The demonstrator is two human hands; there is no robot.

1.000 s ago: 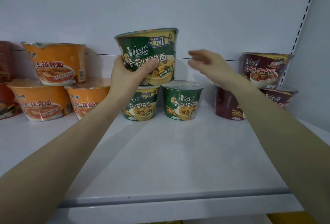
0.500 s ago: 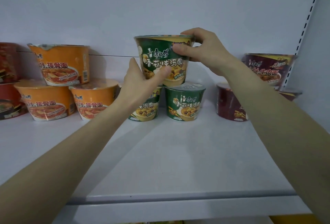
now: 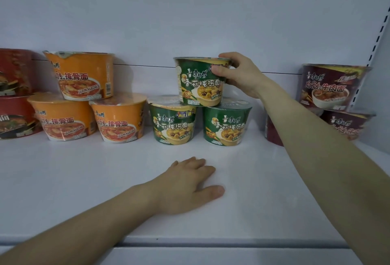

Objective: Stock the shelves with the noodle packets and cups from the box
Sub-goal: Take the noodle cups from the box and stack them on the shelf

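A green noodle cup (image 3: 200, 83) stands on top of two other green cups (image 3: 173, 125) (image 3: 226, 124) at the back middle of the white shelf (image 3: 263, 180). My right hand (image 3: 238, 74) grips the top cup at its upper right rim, thumb on the front. My left hand (image 3: 187, 184) rests palm down on the shelf in front of the green cups, holding nothing. The box is out of view.
Three orange cups (image 3: 80, 74) are stacked in a pyramid to the left, with red cups (image 3: 14, 95) at the far left. Dark maroon cups (image 3: 333, 85) are stacked at the right, near the slotted upright (image 3: 379, 32). The shelf's front lip (image 3: 211, 243) runs below.
My left hand let go of the green cup and dropped onto the shelf. My right hand took the cup and set it on the two lower green cups.
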